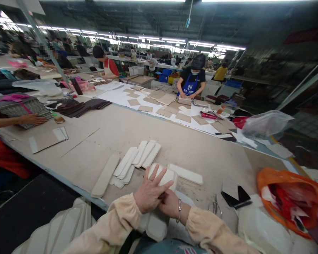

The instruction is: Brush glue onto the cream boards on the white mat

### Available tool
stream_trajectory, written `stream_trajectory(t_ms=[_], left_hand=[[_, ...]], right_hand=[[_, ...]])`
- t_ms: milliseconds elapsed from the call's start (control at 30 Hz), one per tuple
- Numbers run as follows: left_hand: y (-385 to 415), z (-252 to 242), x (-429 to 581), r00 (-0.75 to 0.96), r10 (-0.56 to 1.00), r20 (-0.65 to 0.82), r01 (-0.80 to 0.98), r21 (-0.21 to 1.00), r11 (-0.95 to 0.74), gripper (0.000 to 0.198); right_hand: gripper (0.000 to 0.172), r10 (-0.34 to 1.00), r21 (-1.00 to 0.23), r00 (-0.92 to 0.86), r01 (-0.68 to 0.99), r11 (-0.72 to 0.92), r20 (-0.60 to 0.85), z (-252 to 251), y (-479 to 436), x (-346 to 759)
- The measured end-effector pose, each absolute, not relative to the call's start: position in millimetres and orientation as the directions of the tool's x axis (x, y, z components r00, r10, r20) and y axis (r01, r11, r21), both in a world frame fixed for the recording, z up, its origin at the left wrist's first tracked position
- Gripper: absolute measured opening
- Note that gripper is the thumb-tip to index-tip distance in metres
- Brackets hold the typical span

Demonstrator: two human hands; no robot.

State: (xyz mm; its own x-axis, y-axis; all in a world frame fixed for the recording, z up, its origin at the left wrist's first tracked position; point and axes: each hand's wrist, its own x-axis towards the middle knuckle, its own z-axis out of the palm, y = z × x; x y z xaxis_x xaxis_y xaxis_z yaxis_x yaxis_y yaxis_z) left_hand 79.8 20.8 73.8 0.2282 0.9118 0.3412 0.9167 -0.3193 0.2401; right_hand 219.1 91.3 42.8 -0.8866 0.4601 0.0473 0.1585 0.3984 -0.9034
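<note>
My left hand (149, 190) lies flat with its fingers spread on a stack of long, rounded cream pieces (167, 175) at the near edge of the cardboard-covered table (201, 151). My right hand (170, 203), with a bracelet at the wrist, sits just behind and under the left one against the same stack; its fingers are hidden. A fan of more cream pieces (137, 160) lies left of the stack, one long cream piece (105, 175) beside it, and another single piece (186, 173) to the right.
Scissors (215, 207) and black card pieces (235, 197) lie to the right, next to an orange bag (286, 197). A neighbour's hand (31, 119) rests on a dark stack at left. A person in a blue apron (192, 84) works across the table among tan sheets.
</note>
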Motion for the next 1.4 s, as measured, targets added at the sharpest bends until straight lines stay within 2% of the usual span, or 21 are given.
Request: stream_trajectory(t_ms=[100,200,300,367,400,433,533,567,700,800,867,933,1000,1067,1100,1167,1300,1400], left_hand=[[32,87,79,0.256,0.958,0.127,0.876,0.388,-0.285,0.056],[41,95,77,0.267,0.964,0.022,0.828,0.506,-0.241,0.05],[46,100,72,0.28,0.959,-0.038,0.782,0.589,-0.205,0.064],[45,102,64,0.243,0.97,-0.015,0.718,0.675,-0.17,0.079],[43,102,57,0.201,0.98,0.005,0.686,0.713,-0.144,0.082],[40,102,51,0.154,0.988,0.016,0.66,0.742,-0.115,0.077],[27,100,31,0.079,0.997,-0.022,0.635,0.772,-0.033,0.032],[22,100,26,0.083,0.996,-0.04,0.637,0.771,-0.022,0.025],[8,99,17,0.153,0.988,-0.024,0.503,0.862,-0.057,0.026],[11,91,18,0.104,0.992,-0.074,0.406,0.913,0.026,0.041],[18,83,20,0.117,0.984,-0.134,0.427,0.901,0.072,0.039],[27,76,22,0.201,0.966,-0.161,0.453,0.89,0.054,0.03],[33,72,23,0.249,0.952,-0.179,0.492,0.87,0.035,0.043],[37,70,25,0.23,0.953,-0.197,0.55,0.835,0.039,0.046],[38,69,26,0.204,0.958,-0.203,0.578,0.815,0.05,0.042],[37,68,30,0.142,0.969,-0.204,0.612,0.788,0.076,0.032],[34,63,40,0.041,0.981,-0.188,0.579,0.805,0.13,0.04],[33,60,41,0.047,0.977,-0.207,0.455,0.875,0.164,0.044]], right_hand=[[0.024,0.493,-0.931,-0.869,0.148,0.332,0.038,41,86,217],[0.027,0.597,-0.977,-0.802,0.103,0.186,0.029,39,84,213],[0.041,0.668,-0.992,-0.744,0.078,0.102,0.01,37,84,212],[0.052,0.694,-0.996,-0.72,0.065,0.067,0.0,36,83,213],[0.056,0.703,-0.998,-0.711,0.061,0.031,-0.022,35,84,214],[0.057,0.704,-0.998,-0.708,0.063,-0.018,-0.057,36,84,215],[0.054,0.657,-0.976,-0.726,0.095,-0.194,-0.201,39,88,218],[0.053,0.622,-0.965,-0.745,0.111,-0.239,-0.24,41,90,219],[0.05,0.462,-0.94,-0.838,0.159,-0.301,-0.29,45,100,217],[0.05,0.364,-0.938,-0.885,0.187,-0.293,-0.29,46,106,215],[0.045,0.284,-0.967,-0.927,0.212,-0.143,-0.245,50,111,215],[0.035,0.213,-0.948,-0.965,0.206,0.243,-0.155,57,118,215],[0.025,0.163,-0.727,-0.983,0.173,0.664,-0.085,64,124,216],[0.017,0.161,-0.47,-0.986,0.166,0.867,-0.051,67,127,218],[0.015,0.161,-0.386,-0.986,0.162,0.908,-0.035,67,126,218],[0.013,0.148,-0.299,-0.988,0.133,0.945,0.031,65,123,220],[0.017,0.141,-0.244,-0.966,0.086,0.966,0.218,59,112,221],[0.021,0.139,-0.252,-0.948,0.066,0.966,0.285,56,108,221]])
